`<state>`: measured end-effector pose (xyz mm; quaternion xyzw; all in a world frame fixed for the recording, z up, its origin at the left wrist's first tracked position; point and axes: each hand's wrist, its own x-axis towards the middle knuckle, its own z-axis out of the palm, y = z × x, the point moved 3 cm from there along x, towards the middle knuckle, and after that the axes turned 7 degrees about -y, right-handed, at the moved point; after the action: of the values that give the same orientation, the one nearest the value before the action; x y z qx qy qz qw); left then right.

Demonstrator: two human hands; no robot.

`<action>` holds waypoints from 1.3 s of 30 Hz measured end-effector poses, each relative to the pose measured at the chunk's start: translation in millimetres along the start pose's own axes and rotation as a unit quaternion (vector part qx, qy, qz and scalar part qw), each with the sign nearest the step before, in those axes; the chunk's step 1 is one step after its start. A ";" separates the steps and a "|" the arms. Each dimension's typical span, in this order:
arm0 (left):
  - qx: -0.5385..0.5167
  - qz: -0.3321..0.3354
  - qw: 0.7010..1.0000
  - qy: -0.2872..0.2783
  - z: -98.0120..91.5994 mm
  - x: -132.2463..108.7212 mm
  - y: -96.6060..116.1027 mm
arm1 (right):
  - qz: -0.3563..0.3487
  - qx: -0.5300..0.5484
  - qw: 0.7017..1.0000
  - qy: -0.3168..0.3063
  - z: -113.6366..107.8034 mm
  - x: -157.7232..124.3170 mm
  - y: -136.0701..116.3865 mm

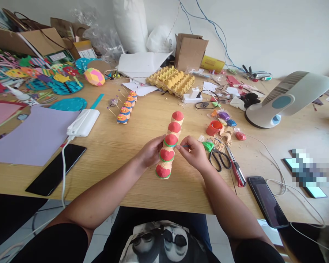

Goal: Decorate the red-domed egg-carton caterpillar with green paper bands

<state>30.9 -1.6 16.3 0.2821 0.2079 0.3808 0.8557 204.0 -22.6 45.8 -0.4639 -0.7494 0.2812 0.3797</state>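
My left hand [152,151] grips a strip of egg-carton cups [168,155] from its left side, holding it up over the table. Red clay caps its several bumps, over a cream-coloured layer. Green bands edge the lower three bumps; the two farthest show none. At the right side of the middle bump, my right hand [192,151] is closed in a pinch by the green band. What lies between its fingertips is too small to make out. A caterpillar-like strip [126,107] with orange faces, blue bands and pin feelers stands farther left.
To the right lie black-handled scissors [219,159], a red utility knife [237,170], a red tub [214,127], clay packets [224,116] and a phone [267,201]. A white fan [283,100] stands behind. Leftward are a power bank [83,122] and a black tablet-like device [56,170]. Yellow egg trays [171,80] sit behind.
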 end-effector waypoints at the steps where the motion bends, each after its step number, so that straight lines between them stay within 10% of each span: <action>1: 0.001 0.002 1.000 0.000 -0.2 -0.1 0.3 | 0.001 0.003 1.000 -0.003 0.3 -0.1 0.3; 39: 0.027 0.123 0.990 0.068 -11.2 7.2 -0.8 | -0.029 -0.074 0.997 0.006 2.2 -1.2 -2.4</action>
<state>29.4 7.1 6.3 0.3018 0.2395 0.4956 0.7784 201.4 -24.8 46.0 -0.4709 -0.7788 0.2106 0.3569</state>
